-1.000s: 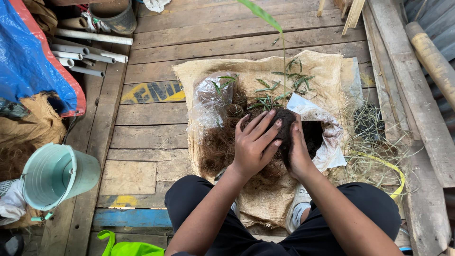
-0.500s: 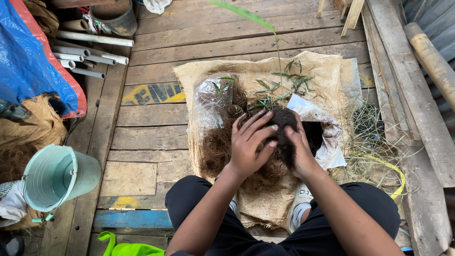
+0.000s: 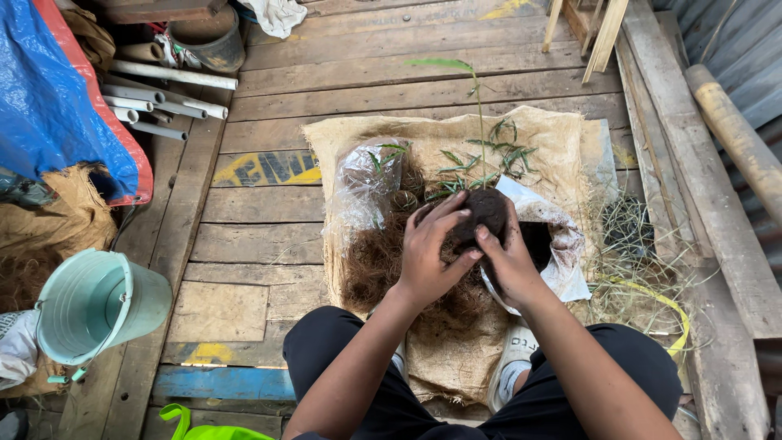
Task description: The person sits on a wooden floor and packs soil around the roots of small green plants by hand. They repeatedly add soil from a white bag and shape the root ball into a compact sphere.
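My left hand (image 3: 429, 248) and my right hand (image 3: 507, 261) cup a dark ball of soil (image 3: 484, 212) between them, fingers pressed on its sides. A thin green seedling (image 3: 475, 114) with one long leaf stands up out of the ball. The ball is held above a heap of brown coconut fibre (image 3: 376, 257) and beside a white plastic bag of dark soil (image 3: 547, 236). All of this lies on a burlap sack (image 3: 546, 147) spread over the wooden plank floor. A clear plastic bag (image 3: 364, 179) with small green shoots lies just left of the ball.
A pale green bucket (image 3: 94, 303) lies on its side at the left, beside brown sacking and a blue tarpaulin (image 3: 49, 106). White pipes (image 3: 163, 98) and a dark pot (image 3: 210, 34) sit at the top left. Dry grass with a yellow strap (image 3: 652, 293) lies at the right, beside planks and a bamboo pole (image 3: 733, 130).
Both hands have shifted round the soil ball, the left fingers curling closer on it. The seedling's leaf has swung down and left. The view has tilted slightly.
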